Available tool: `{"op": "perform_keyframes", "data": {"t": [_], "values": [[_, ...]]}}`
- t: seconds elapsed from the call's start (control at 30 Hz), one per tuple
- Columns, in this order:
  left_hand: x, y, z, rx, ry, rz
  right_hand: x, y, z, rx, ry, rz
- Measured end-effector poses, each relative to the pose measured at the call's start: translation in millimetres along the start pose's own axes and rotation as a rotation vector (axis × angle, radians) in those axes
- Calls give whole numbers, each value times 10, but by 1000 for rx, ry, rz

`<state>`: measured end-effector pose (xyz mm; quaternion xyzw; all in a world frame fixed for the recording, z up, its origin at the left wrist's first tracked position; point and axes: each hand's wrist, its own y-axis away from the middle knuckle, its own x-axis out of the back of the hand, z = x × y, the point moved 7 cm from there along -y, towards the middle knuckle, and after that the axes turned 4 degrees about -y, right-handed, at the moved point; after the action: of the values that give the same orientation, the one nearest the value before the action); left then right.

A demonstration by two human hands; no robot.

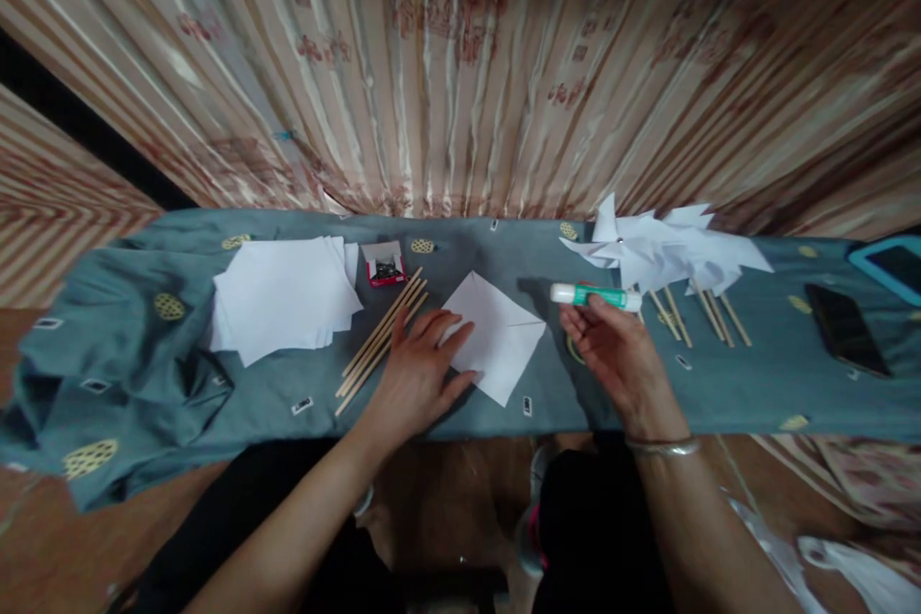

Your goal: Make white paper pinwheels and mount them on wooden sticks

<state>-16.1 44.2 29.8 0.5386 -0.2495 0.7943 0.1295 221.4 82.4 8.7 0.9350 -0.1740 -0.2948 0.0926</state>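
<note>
My left hand (421,369) lies flat with spread fingers on the left corner of a folded white paper square (500,336), pressing it to the blue-grey cloth. My right hand (611,345) holds a green and white glue stick (596,295) sideways just right of that paper, above the cloth. A bundle of thin wooden sticks (381,331) lies diagonally right beside my left hand.
A stack of white paper sheets (284,297) sits at the left, a small red box of pins (385,264) behind the sticks. Finished white paper pinwheels on sticks (666,249) lie at the right, then a dark phone (845,326) and a blue-edged tablet (888,264). A curtain hangs behind.
</note>
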Motion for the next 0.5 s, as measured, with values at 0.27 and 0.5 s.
{"op": "perform_keyframes", "data": {"t": [0.27,0.5], "values": [[-17,194,-364,119,88,-80,-130,182,264,-210,-102,-95],[-5,315,-633,430,640,72,-405,360,530,-264,-17,-173]]}}
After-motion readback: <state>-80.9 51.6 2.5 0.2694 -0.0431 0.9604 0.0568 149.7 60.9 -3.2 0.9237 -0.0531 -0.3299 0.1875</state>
